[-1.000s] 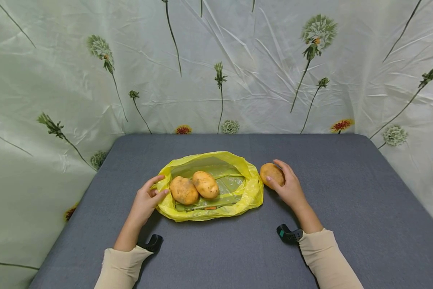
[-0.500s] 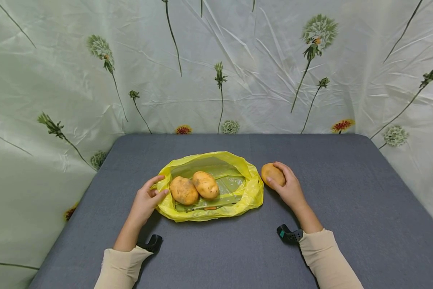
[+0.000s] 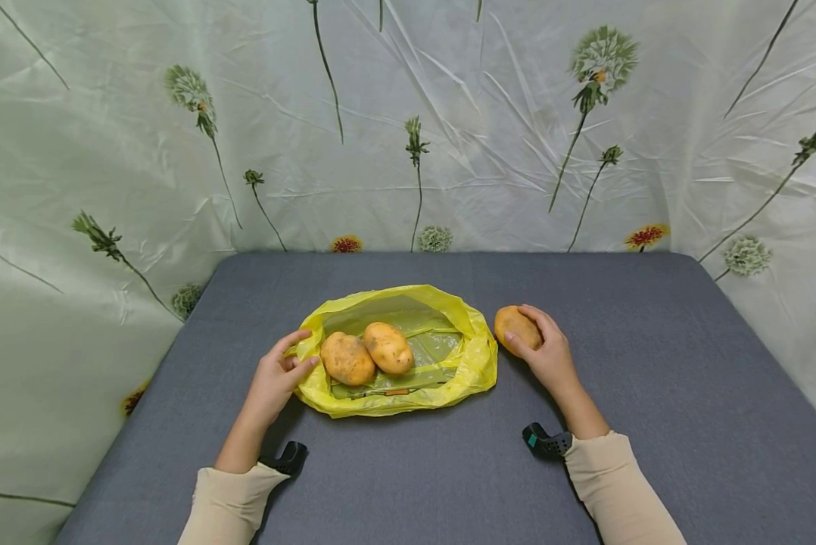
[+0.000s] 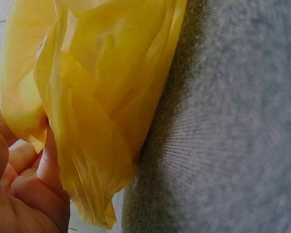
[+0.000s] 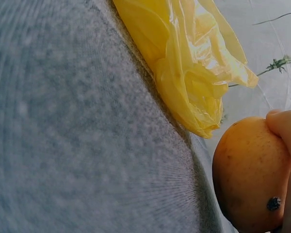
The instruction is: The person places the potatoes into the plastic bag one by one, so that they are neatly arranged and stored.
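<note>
A yellow plastic bag (image 3: 476,363) lies with its mouth spread wide in the middle of the table. Inside, toward its left end, two potatoes sit side by side: one potato (image 3: 347,359) nearer the left rim and another potato (image 3: 388,349) touching it. My left hand (image 3: 275,378) holds the bag's left rim, thumb and index finger over the edge; in the left wrist view yellow film (image 4: 102,107) passes by the fingers. Just outside the right rim, my right hand (image 3: 546,352) grips a third potato (image 5: 252,170) between thumb and fingers. Its far side is hidden by the hand.
A grey cloth-covered table (image 3: 408,484) extends on all sides of the bag. Behind it hangs a pale curtain (image 3: 408,91) printed with flowers. Black wrist mounts (image 3: 547,441) stick out inward from both forearms.
My right hand has shifted very slightly to the right with the potato. The left hand, the bag and the two potatoes in it stay as they were.
</note>
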{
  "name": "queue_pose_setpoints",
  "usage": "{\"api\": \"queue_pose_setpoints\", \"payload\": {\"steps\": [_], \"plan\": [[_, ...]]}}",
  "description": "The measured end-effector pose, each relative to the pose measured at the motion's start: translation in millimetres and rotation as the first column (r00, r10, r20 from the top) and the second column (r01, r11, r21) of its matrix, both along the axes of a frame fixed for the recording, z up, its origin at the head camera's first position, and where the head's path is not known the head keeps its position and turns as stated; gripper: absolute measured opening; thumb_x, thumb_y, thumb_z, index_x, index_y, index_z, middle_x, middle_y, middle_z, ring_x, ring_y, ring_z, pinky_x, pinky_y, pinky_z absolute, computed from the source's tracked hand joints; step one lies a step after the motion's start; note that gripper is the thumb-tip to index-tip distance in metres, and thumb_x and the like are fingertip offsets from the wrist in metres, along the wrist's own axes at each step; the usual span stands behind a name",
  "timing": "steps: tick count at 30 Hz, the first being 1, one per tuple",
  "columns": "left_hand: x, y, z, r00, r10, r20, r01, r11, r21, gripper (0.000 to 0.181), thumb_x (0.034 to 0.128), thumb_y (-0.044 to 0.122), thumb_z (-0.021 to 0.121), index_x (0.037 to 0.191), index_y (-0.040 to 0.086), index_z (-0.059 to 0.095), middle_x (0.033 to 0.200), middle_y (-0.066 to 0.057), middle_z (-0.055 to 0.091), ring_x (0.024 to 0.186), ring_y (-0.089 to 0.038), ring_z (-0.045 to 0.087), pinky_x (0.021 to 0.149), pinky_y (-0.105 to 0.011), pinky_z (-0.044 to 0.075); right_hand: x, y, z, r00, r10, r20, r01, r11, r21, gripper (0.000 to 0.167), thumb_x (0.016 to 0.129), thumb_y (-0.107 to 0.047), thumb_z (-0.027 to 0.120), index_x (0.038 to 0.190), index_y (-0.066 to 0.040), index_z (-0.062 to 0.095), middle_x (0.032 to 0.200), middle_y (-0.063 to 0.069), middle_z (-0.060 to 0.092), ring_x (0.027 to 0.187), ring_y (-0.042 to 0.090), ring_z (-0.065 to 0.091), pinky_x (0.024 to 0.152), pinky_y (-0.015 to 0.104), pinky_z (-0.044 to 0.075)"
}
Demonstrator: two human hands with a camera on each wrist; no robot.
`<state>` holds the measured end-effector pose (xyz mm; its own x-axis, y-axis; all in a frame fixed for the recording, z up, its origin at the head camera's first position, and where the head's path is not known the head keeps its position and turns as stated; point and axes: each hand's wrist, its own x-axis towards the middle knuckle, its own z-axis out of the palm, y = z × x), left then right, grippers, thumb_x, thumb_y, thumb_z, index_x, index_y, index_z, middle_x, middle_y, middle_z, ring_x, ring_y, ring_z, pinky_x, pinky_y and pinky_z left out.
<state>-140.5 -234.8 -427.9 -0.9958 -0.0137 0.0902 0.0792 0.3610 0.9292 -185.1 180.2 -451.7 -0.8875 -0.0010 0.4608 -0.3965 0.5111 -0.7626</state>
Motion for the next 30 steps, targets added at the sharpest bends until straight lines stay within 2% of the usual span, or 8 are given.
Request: {"api": "queue_pose_setpoints", "payload": {"steps": [5, 14, 20, 24, 26, 30], "plan": [[0.4, 0.2, 0.1, 1.000, -0.004, -0.009, 0.004, 1.000, 0.001, 0.048, 0.0844, 0.012, 0.064, 0.127, 0.005, 0.044, 0.060, -0.004, 0.040, 0.048, -0.006, 0.035, 0.041, -0.022, 0.034, -0.1, -1, 1.7, 0.999, -0.021, -0.045, 0.020, 1.000, -0.013, 0.050, 0.073, -0.011, 0.074, 0.119, 0.000, 0.054, 0.122, 0.016, 0.051, 0.114, 0.030, 0.043, 0.091, 0.044, 0.032], [0.0, 0.1, 0.7, 1.000, -0.001, 0.003, 0.001, 1.000, 0.011, 0.048, 0.0844, 0.011, 0.064, 0.127, 0.004, 0.044, 0.060, -0.003, 0.041, 0.048, -0.007, 0.036, 0.042, -0.022, 0.034, 1.2, -3, 4.6, 0.994, -0.050, -0.099, 0.046, 0.998, -0.046, 0.050, 0.072, -0.008, 0.074, 0.118, -0.002, 0.056, 0.122, 0.014, 0.052, 0.114, 0.026, 0.045, 0.091, 0.023, 0.030], [3.8, 4.2, 12.4, 0.999, 0.004, 0.043, -0.005, 1.000, 0.026, 0.048, 0.0848, 0.006, 0.062, 0.128, 0.002, 0.043, 0.061, -0.005, 0.040, 0.048, -0.007, 0.036, 0.043, -0.020, 0.034, 1.0, -4, 6.3, 0.989, -0.059, -0.136, 0.052, 0.997, -0.056, 0.048, 0.073, -0.008, 0.074, 0.118, -0.003, 0.056, 0.121, 0.013, 0.053, 0.112, 0.027, 0.046, 0.089, 0.022, 0.033], [7.1, 7.8, 19.9, 0.999, 0.004, 0.046, -0.005, 0.999, 0.033, 0.047, 0.0847, 0.001, 0.060, 0.127, -0.002, 0.042, 0.061, -0.005, 0.040, 0.048, -0.006, 0.036, 0.043, -0.020, 0.033, 1.8, -6, 8.8, 0.985, -0.063, -0.162, 0.054, 0.997, -0.056, 0.048, 0.074, -0.011, 0.073, 0.118, -0.004, 0.057, 0.120, 0.013, 0.053, 0.112, 0.027, 0.047, 0.089, 0.021, 0.033], [6.6, 7.3, 19.0, 0.999, 0.005, 0.048, -0.007, 0.999, 0.036, 0.047, 0.0846, 0.001, 0.060, 0.128, -0.002, 0.042, 0.061, -0.006, 0.040, 0.049, -0.006, 0.036, 0.043, -0.020, 0.033, 2.4, -8, 10.5, 0.982, -0.062, -0.179, 0.053, 0.997, -0.056, 0.048, 0.074, -0.011, 0.074, 0.118, -0.004, 0.057, 0.120, 0.012, 0.054, 0.112, 0.026, 0.047, 0.089, 0.021, 0.034], [3.2, 3.7, 10.5, 0.999, 0.010, 0.049, -0.011, 1.000, 0.025, 0.048, 0.0845, 0.007, 0.063, 0.128, 0.003, 0.043, 0.061, -0.005, 0.041, 0.049, -0.007, 0.036, 0.043, -0.021, 0.034, 4.9, -12, 15.9, 0.977, -0.048, -0.207, 0.035, 0.997, -0.063, 0.050, 0.071, -0.005, 0.074, 0.118, -0.003, 0.057, 0.120, 0.013, 0.054, 0.111, 0.027, 0.048, 0.089, 0.019, 0.034]]}}
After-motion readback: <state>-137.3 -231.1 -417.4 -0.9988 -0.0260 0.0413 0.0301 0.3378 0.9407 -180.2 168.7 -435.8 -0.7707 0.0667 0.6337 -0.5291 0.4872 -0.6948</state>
